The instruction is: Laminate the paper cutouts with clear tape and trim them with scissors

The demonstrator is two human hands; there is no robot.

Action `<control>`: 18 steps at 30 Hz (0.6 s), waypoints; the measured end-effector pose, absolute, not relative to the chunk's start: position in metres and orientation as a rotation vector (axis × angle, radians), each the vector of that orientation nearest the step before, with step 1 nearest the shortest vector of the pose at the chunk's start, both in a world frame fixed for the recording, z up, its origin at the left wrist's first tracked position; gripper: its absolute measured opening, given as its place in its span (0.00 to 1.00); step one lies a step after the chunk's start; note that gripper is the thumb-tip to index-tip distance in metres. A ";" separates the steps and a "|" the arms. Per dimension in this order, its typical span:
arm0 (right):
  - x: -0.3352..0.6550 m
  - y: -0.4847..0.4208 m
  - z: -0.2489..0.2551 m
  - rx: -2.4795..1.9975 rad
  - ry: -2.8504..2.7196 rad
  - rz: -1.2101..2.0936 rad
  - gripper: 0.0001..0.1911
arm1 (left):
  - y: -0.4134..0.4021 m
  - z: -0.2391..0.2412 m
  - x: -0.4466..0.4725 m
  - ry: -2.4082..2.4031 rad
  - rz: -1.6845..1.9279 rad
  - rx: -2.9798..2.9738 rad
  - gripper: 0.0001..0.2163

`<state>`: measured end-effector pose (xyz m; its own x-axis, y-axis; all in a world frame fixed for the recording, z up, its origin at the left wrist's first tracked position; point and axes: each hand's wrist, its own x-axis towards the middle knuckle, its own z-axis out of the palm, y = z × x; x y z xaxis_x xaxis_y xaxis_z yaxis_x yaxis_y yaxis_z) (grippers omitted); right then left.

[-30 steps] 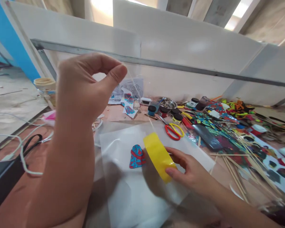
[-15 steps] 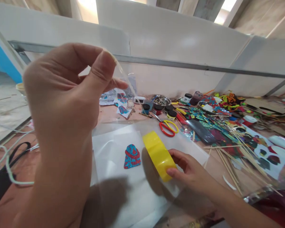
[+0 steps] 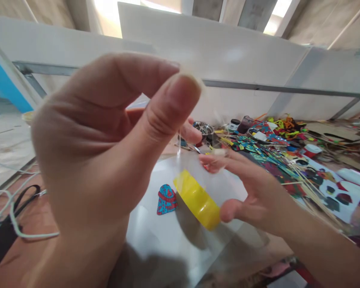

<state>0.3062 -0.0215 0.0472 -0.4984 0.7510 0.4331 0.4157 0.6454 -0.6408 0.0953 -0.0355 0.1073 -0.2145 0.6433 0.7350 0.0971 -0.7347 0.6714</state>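
Close to the camera, my left hand [image 3: 117, 132] is raised, thumb and forefinger pinched on the loose end of clear tape. The transparent strip is hard to see, running down toward the yellow tape roll [image 3: 198, 200], which stands on edge on a white sheet [image 3: 156, 244]. My right hand [image 3: 252, 188] is open at the roll's right, thumb and fingers apart; its thumb tip is beside the roll, and I cannot tell whether it touches. Left of the roll lies a blue and red patterned cutout [image 3: 167, 200]. Scissors [image 3: 208, 165] are mostly hidden behind my right fingers.
Paint jars and a metal bowl [image 3: 204, 129] stand at the back. Thin sticks, painted pieces and yellow-green pipe cleaners [image 3: 285, 124] crowd the right side. A white cable [image 3: 18, 224] runs along the left. A white panel [image 3: 237, 52] rises behind the table.
My left hand has moved right and nearer the camera, pinching the tape end. My right hand has let go of the tape roll and its fingers have opened upward.
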 end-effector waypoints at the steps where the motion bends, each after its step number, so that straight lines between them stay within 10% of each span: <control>1: 0.298 -0.020 0.061 -0.827 -2.165 0.599 0.32 | -0.035 0.106 0.095 0.822 2.018 1.710 0.12; 6: 0.260 -0.006 0.104 -0.674 -2.192 0.677 0.04 | -0.022 0.102 0.087 0.792 1.911 1.855 0.07; 18: 0.273 0.035 0.100 -0.877 -1.994 0.612 0.05 | 0.079 0.088 0.032 0.743 1.493 1.609 0.07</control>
<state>0.2731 0.0350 0.0996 -0.3923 0.7675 0.5070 0.3512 0.6344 -0.6886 0.0325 0.0787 0.0880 0.1303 0.8466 0.5160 -0.0993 -0.5066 0.8564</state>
